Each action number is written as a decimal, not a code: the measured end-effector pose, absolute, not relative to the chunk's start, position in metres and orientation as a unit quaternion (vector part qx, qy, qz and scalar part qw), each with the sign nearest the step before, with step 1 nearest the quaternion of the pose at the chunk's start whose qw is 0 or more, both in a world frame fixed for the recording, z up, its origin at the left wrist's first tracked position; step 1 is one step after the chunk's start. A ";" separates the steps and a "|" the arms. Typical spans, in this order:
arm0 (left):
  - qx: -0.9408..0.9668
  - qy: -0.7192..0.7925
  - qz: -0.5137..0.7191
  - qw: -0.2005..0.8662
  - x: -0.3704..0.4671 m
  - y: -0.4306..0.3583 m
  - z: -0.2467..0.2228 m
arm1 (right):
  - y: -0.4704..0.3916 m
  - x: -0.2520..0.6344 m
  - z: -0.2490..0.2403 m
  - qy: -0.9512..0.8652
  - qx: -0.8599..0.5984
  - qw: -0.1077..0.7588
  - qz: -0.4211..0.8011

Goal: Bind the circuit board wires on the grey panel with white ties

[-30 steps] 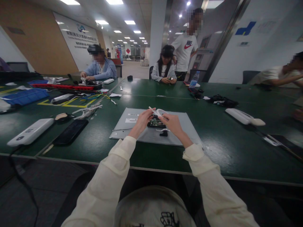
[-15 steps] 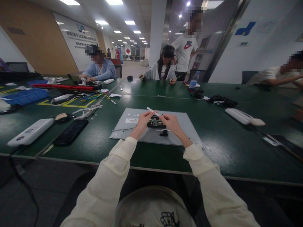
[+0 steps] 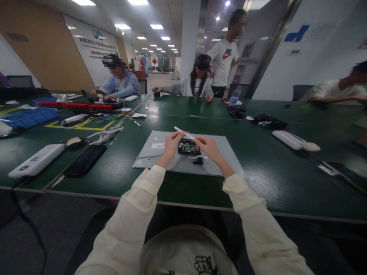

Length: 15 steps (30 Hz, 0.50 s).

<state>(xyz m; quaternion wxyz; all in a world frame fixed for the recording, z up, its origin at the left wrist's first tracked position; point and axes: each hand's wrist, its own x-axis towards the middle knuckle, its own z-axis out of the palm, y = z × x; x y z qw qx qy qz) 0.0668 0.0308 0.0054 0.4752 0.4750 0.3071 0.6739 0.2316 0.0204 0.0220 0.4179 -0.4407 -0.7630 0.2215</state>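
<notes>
My left hand (image 3: 172, 146) and my right hand (image 3: 208, 148) both pinch a white strip (image 3: 187, 135), which slants between them with its left end sticking up past the left fingers. Below the strip, a small green circuit board in a black case (image 3: 189, 148) lies on a grey panel (image 3: 223, 152). Close to my right hand, a white ribbon (image 3: 198, 157) and a small black piece (image 3: 197, 161) rest by the case's lower edge. My fingertips cover part of the strip.
On the green table (image 3: 120, 179), a black phone (image 3: 85, 160) and white power bank (image 3: 37, 160) lie left. Another white device (image 3: 289, 140) is at right. A blue tray (image 3: 31, 117) and cables stand far left. Several people are around the table, beyond a bottle (image 3: 235, 96).
The strip and my left hand have shifted slightly left, showing more of the board. Across the table, a person's arm has reached out to the small black box.
</notes>
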 end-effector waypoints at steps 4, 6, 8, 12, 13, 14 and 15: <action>0.482 0.338 0.676 0.443 0.068 0.030 0.007 | 0.024 0.232 0.019 -0.752 -0.461 0.433 0.186; 0.486 0.359 0.670 0.430 0.067 0.030 0.007 | 0.025 0.233 0.018 -0.740 -0.475 0.442 0.178; 0.491 0.370 0.664 0.426 0.066 0.029 0.008 | 0.026 0.234 0.017 -0.730 -0.487 0.449 0.170; 0.488 0.379 0.659 0.428 0.065 0.030 0.007 | 0.026 0.236 0.019 -0.723 -0.484 0.456 0.189; 0.486 0.382 0.660 0.427 0.065 0.030 0.007 | 0.026 0.237 0.019 -0.721 -0.480 0.457 0.202; 0.483 0.385 0.661 0.425 0.065 0.030 0.007 | 0.026 0.237 0.019 -0.718 -0.477 0.459 0.215; 0.482 0.388 0.662 0.422 0.065 0.030 0.007 | 0.027 0.237 0.019 -0.714 -0.475 0.461 0.227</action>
